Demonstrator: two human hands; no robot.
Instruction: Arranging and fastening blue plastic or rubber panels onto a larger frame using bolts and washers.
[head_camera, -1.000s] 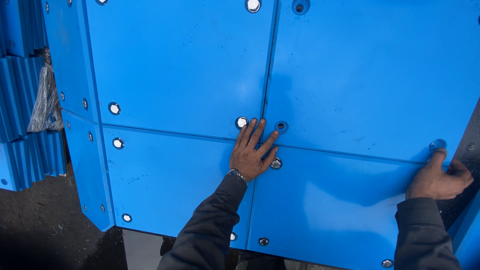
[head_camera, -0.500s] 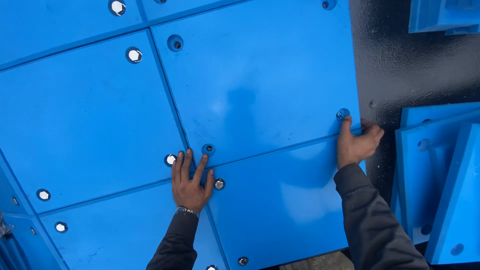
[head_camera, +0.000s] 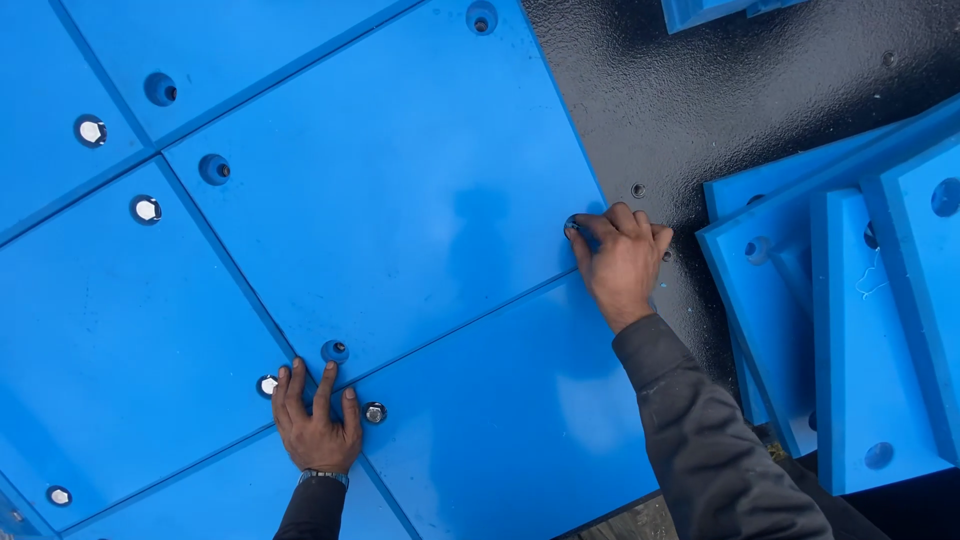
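Blue panel (head_camera: 400, 210) flat on black surface, bolt holes at corners.

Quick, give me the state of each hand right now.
Left hand: open, fingers spread, pressed flat on the blue panels near a bolt.
Right hand: fingers curled at the panel's corner hole; whether it holds anything cannot be told.
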